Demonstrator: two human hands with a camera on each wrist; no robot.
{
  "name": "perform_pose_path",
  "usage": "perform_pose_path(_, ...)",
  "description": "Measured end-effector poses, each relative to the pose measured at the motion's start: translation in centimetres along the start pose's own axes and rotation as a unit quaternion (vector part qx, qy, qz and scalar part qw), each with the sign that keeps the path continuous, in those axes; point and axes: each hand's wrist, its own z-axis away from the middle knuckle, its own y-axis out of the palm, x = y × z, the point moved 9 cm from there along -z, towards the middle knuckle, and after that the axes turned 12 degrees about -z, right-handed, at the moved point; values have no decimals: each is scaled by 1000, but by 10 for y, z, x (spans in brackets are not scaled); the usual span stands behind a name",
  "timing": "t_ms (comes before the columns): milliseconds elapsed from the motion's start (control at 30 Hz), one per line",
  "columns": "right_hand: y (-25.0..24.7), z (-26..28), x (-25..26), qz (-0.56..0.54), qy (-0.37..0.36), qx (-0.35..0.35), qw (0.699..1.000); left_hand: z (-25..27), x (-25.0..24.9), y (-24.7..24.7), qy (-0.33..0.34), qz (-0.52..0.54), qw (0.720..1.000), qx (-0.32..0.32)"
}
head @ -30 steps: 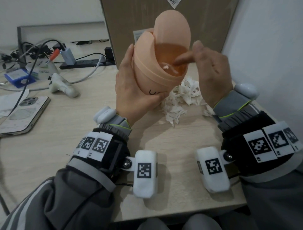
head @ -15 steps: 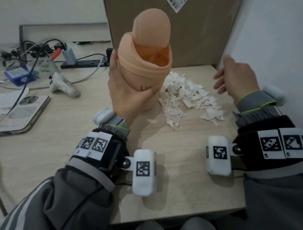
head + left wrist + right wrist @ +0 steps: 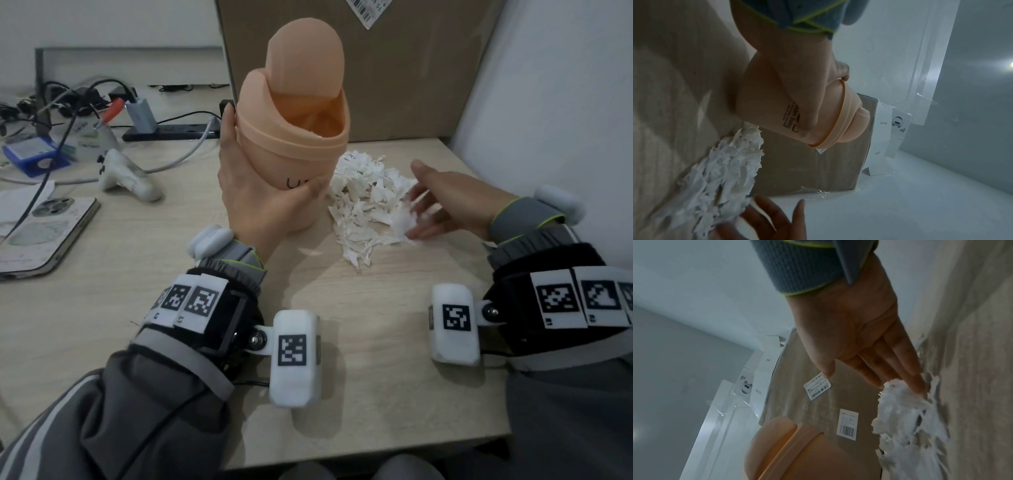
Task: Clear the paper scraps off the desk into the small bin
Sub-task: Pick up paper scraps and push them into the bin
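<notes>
Bin: we see a small peach bin [image 3: 291,161] standing on the tabletop [image 3: 102,301] in front of a big cardboard box [image 3: 394,68], toward the far right part of the tabletop; its swing lid [image 3: 306,58] is tipped up, leaving the mouth open, and we make out some white bits inside.
Left hand: our left hand [image 3: 253,192] wraps the bin's side, thumb across the printed front and fingers round the back, so this grip is closed on the bin.
Paper scraps: a loose heap of white paper scraps [image 3: 366,205] lies just to the right of the bin, near the far right corner of the tabletop, its near edge trailing toward us.
Right hand: our right hand [image 3: 442,202] lies at the right side of the heap with fingers [image 3: 906,369] stretched out nearly straight, the tips touching the scraps; the grip is wide and holds nothing that we can tell.
Left part of the tabletop: a phone [image 3: 37,236], a white controller [image 3: 126,174], a blue box [image 3: 32,156] and a tangle of cables [image 3: 68,99] lie well apart from the bin.
</notes>
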Motion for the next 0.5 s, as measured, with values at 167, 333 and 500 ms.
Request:
perform_pose_path(167, -32, -2, 15, -23, -64, -131, 989, -1, 3, -2, 1, -3, 1000, -8)
perform_pose_path(333, -62, -10, -2, 58, -15, -215, 975, -2, 6, -3, -4, -5, 1000, -10)
perform_pose_path(500, -37, -20, -14, 84, 27, -119, 989, -2, 7, -5, -9, -7, 1000, -13)
